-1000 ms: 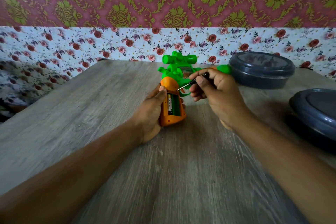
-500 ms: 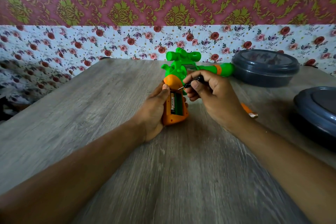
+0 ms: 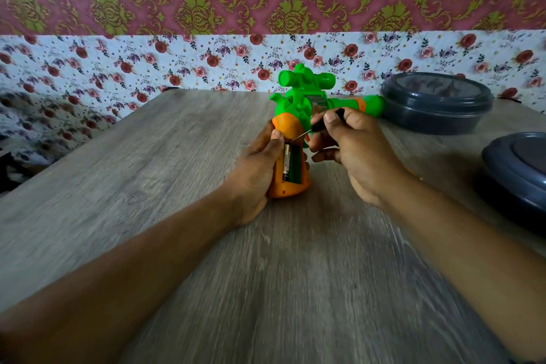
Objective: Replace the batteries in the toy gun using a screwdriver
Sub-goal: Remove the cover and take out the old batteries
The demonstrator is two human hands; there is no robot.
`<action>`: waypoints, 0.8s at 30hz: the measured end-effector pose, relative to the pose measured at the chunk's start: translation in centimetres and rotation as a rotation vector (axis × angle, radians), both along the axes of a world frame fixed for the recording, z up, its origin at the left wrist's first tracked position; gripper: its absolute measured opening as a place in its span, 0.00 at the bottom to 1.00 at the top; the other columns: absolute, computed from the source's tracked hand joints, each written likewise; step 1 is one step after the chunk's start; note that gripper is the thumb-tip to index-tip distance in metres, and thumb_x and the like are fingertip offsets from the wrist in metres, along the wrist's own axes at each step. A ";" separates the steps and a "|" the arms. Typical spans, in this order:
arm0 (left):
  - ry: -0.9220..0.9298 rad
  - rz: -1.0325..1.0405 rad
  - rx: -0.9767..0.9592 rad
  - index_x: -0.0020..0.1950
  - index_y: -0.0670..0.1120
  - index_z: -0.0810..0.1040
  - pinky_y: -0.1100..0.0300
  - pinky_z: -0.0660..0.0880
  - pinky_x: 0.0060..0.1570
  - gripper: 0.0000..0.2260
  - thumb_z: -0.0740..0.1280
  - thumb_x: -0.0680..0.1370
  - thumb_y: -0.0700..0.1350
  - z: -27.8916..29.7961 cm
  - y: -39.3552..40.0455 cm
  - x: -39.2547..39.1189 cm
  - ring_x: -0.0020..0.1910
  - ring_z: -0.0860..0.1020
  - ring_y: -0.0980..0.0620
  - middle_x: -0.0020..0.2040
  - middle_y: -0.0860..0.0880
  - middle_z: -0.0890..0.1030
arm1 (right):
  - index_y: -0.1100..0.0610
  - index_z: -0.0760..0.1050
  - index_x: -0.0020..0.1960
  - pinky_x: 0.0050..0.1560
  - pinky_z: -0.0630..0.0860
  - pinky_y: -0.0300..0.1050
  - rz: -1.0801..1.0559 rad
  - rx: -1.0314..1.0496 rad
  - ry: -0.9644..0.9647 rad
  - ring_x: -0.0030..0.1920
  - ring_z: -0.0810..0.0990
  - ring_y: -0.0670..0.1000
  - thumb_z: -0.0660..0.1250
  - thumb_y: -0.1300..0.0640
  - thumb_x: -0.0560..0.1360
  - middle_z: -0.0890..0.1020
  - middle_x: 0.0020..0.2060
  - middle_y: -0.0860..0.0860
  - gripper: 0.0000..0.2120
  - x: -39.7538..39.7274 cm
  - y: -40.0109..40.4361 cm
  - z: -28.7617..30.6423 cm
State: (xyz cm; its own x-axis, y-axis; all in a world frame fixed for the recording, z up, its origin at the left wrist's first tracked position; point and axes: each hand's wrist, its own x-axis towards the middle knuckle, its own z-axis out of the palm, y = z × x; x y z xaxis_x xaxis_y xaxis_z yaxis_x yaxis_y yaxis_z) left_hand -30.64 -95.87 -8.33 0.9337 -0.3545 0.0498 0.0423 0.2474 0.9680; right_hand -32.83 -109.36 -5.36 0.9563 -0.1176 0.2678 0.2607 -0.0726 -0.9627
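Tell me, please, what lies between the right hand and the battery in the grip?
In the head view, the screwdriver's thin shaft spans it, from right hand to battery top.

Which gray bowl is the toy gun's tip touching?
The farther gray bowl by the flowery wall; the toy gun reaches its side. The nearer bowl sits apart at the right edge.

Your count on the bench (image 3: 177, 186): one toy gun (image 3: 298, 103), green and orange, its grip compartment open. One battery (image 3: 286, 161) seated in it; the slot beside it shows green. One screwdriver (image 3: 320, 127), black handle, thin shaft. Two dark grey lidded containers: one (image 3: 434, 103) at the back, one (image 3: 520, 168) at the right edge. Two hands working: left (image 3: 254, 171), right (image 3: 354, 154).
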 end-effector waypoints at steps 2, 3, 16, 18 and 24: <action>-0.014 0.001 0.009 0.73 0.50 0.64 0.53 0.78 0.49 0.19 0.53 0.82 0.48 0.0 0.0 0.0 0.46 0.79 0.47 0.50 0.44 0.79 | 0.56 0.71 0.42 0.30 0.73 0.38 0.002 0.029 0.031 0.32 0.74 0.47 0.52 0.58 0.81 0.75 0.31 0.53 0.13 0.0 0.0 0.1; -0.023 -0.002 0.013 0.73 0.51 0.63 0.54 0.79 0.48 0.19 0.53 0.82 0.48 0.0 -0.1 0.0 0.46 0.80 0.47 0.50 0.44 0.79 | 0.56 0.71 0.42 0.29 0.73 0.38 -0.007 0.022 0.030 0.32 0.74 0.47 0.52 0.57 0.81 0.75 0.31 0.52 0.13 0.0 0.0 0.1; -0.046 -0.039 0.018 0.75 0.54 0.60 0.52 0.78 0.50 0.20 0.53 0.82 0.49 -0.3 0.1 0.1 0.46 0.80 0.49 0.51 0.46 0.79 | 0.53 0.70 0.41 0.28 0.70 0.42 -0.031 -0.155 -0.167 0.31 0.72 0.46 0.53 0.58 0.81 0.74 0.30 0.51 0.12 0.2 -0.2 0.0; -0.043 -0.034 0.005 0.74 0.53 0.62 0.51 0.78 0.50 0.19 0.53 0.82 0.49 -0.3 0.0 0.2 0.46 0.80 0.48 0.54 0.46 0.78 | 0.54 0.71 0.42 0.30 0.70 0.42 -0.008 -0.241 -0.275 0.32 0.73 0.45 0.55 0.59 0.80 0.75 0.31 0.49 0.10 0.1 -0.3 -0.1; -0.015 -0.014 -0.036 0.71 0.49 0.66 0.53 0.79 0.47 0.18 0.52 0.82 0.48 -0.3 -0.1 0.3 0.45 0.80 0.47 0.52 0.45 0.79 | 0.61 0.75 0.47 0.40 0.72 0.32 0.039 -0.680 -0.588 0.41 0.79 0.46 0.59 0.58 0.78 0.79 0.38 0.49 0.09 0.0 -0.6 -0.7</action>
